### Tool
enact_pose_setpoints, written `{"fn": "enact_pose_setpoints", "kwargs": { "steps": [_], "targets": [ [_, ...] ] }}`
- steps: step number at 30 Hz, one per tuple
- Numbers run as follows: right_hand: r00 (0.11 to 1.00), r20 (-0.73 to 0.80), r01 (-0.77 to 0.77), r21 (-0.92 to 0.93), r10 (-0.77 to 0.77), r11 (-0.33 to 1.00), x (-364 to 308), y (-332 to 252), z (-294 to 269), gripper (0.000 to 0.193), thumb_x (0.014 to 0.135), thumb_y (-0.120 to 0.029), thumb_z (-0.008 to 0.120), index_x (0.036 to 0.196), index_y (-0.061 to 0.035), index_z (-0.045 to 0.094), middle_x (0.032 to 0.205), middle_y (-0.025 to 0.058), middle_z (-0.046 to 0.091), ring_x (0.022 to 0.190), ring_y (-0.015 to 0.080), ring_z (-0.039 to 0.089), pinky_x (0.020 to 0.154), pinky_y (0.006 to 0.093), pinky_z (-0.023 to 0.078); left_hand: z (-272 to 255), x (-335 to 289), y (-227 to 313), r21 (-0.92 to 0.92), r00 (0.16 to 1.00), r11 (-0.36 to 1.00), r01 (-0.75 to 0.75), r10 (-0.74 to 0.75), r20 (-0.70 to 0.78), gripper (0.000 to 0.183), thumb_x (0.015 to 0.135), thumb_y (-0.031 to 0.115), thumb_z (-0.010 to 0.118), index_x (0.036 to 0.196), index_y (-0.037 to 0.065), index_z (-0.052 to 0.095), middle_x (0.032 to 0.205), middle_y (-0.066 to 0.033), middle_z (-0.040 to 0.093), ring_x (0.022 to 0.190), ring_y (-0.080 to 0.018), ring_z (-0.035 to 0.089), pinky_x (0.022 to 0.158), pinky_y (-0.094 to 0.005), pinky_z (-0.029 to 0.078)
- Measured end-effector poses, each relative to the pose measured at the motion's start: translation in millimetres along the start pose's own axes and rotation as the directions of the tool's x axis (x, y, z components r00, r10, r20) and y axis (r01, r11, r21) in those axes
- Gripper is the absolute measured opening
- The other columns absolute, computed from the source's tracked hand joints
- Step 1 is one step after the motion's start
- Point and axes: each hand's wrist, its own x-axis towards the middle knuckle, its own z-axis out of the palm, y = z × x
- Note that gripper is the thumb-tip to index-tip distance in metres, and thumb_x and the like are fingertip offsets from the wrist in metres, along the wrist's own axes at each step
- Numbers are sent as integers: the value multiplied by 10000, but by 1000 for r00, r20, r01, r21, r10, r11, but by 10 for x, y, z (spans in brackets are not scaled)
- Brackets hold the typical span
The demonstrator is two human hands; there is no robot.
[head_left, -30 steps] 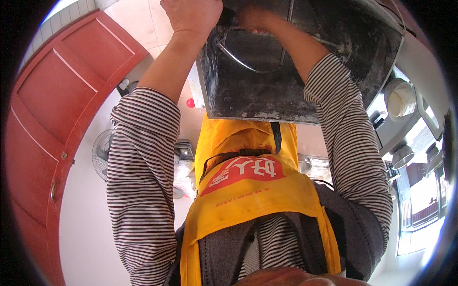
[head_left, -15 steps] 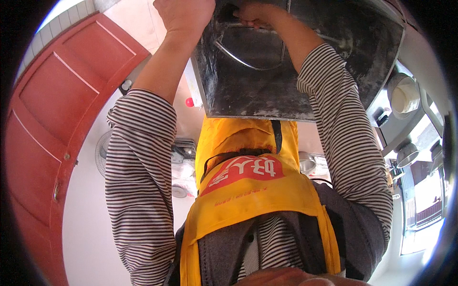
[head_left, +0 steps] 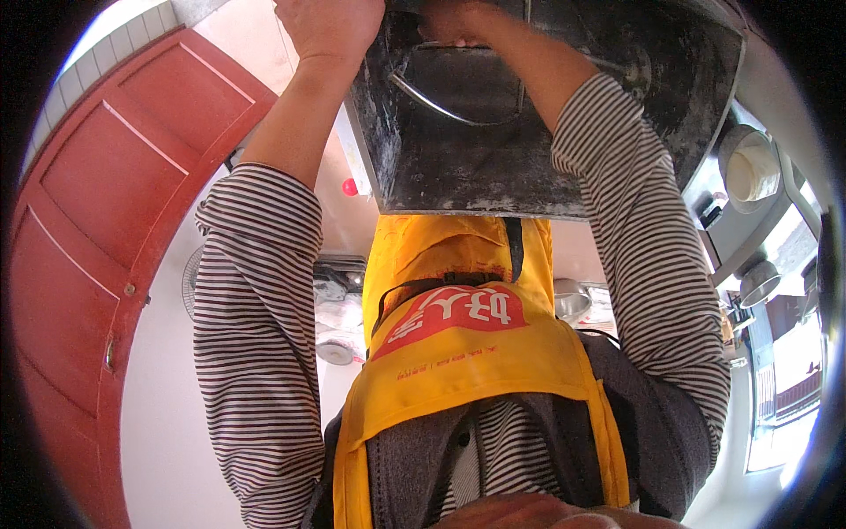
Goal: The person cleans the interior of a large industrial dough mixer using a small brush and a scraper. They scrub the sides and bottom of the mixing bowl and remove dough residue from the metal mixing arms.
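While both arms reach overhead, the left hand grips the outer left edge of the grimy metal hood, and the right hand curls closed inside it, on what I cannot tell. Below hangs a yellow apron bearing a red label; a red door stands left.

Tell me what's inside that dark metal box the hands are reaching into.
Inside the dark metal box a curved metal wire shows, with the right hand reaching in near its top. The left hand grips the outer edge. Deeper parts are hidden by the arm.
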Motion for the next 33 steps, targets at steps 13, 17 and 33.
{"fn": "enact_pose_setpoints", "kwargs": {
  "steps": [13, 17, 33],
  "targets": [
    [891, -345, 237, -199, -294, 951, -40, 588, 157, 340, 953, -274, 544, 1173, -50, 676, 1123, 222, 677, 1090, 406, 620, 910, 548, 491, 34, 23, -14, -8, 1000, 1000, 3, -3, 1, 814, 737, 42, 659, 1433, -98, 261, 1172, -324, 548, 1118, -488, 501, 997, -524, 413],
    [936, -254, 222, -112, -244, 969, -245, 323, -193, 419, 974, -352, 531, 1243, -48, 637, 1187, 221, 661, 1071, 413, 628, 917, 534, 491, -20, 35, -1, 0, 999, 999, 42, -42, 31, 813, 739, 48, 660, 1433, -98, 262, 1177, -325, 543, 1124, -487, 498, 1001, -525, 412],
    [964, -257, 38, 360, 60, 932, 196, 750, 3, 343, 890, -257, 623, 1158, -49, 674, 1080, 199, 690, 1018, 365, 657, 887, 510, 504, 57, 101, 86, -55, 999, 998, -9, 11, 38, 840, 735, 39, 650, 1456, -104, 242, 1199, -322, 533, 1147, -483, 473, 1018, -519, 394]
  ]
}}
